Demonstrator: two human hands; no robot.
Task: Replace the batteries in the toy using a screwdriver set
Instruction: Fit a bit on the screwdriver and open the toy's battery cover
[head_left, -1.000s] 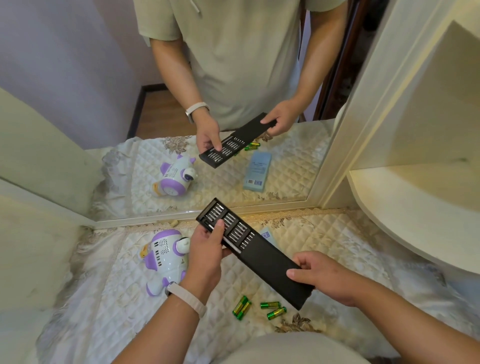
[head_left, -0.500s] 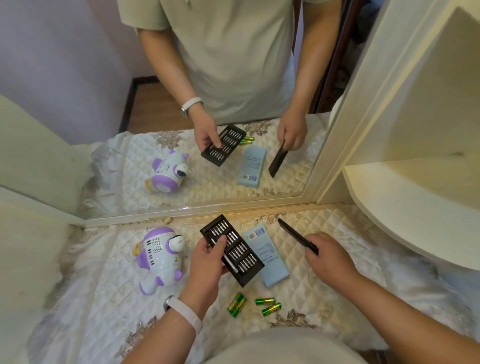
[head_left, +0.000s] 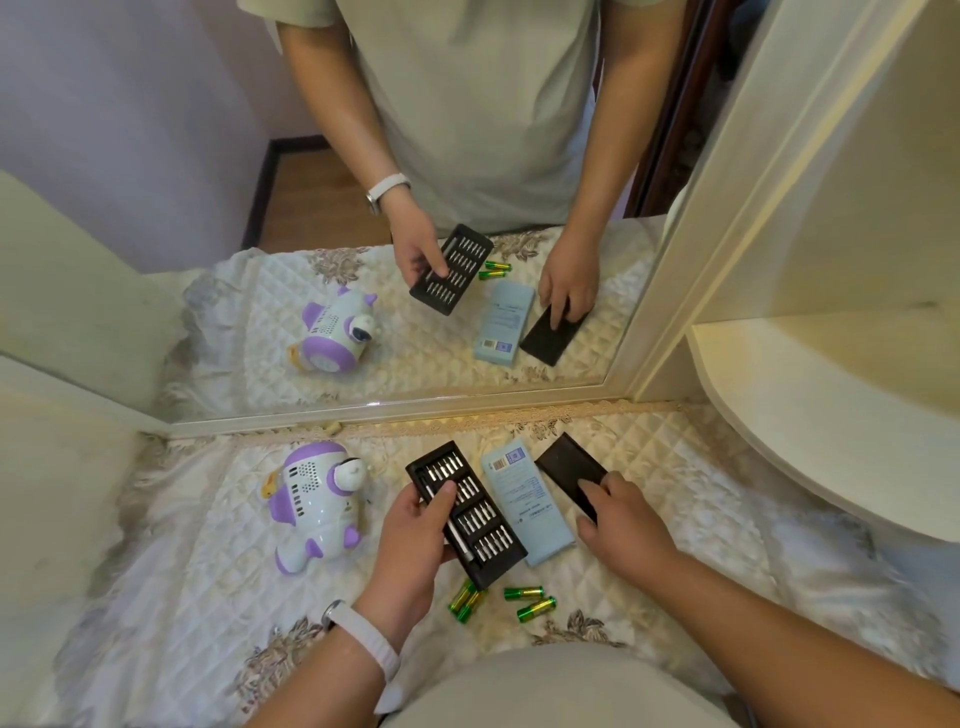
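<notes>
My left hand grips the open black tray of the screwdriver set, thumb across its silver bits and driver. The tray hangs just above the quilted cloth. My right hand holds the near end of the set's black sleeve, which lies flat on the cloth; its thumb rests on top and the fingers are hidden. The white and purple toy stands left of the tray, untouched. Several green batteries lie loose on the cloth below the tray.
A light blue box lies between the tray and the sleeve. A mirror stands along the back edge and repeats the scene. A cream curved shelf juts in at the right. A cream panel closes the left.
The sleeve came off the tray. My right hand carried it to the right and laid it flat beside the blue box. My left hand lowered the tray toward the cloth.
</notes>
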